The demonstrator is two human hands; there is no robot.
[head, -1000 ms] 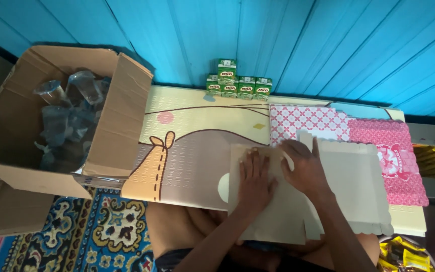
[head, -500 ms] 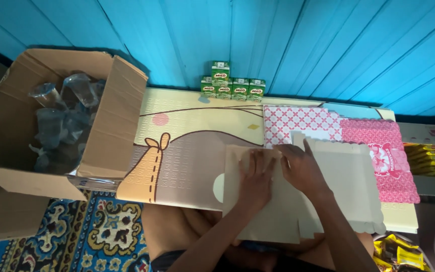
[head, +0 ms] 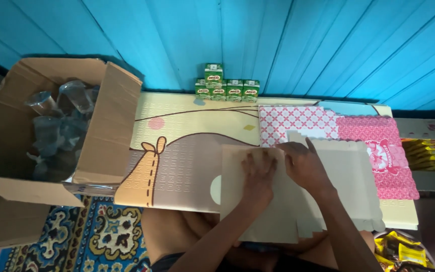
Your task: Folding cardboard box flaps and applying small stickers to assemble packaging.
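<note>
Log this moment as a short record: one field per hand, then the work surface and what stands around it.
left hand: flat on the beige cardboard sheet
right hand: pressing the same sheet, beside the left
surface: illustrated play mat
under the sheet: pink patterned box blanks
left side: open carton holding clear plastic cups
back: green drink cartons against blue plank wall

— Sleeves on either arm?
— None: left hand [head: 259, 175] and right hand [head: 304, 165] bare, no rings, watch or gloves.
— Lower body?
— Bare knees; dark shorts at the frame's bottom edge.
</note>
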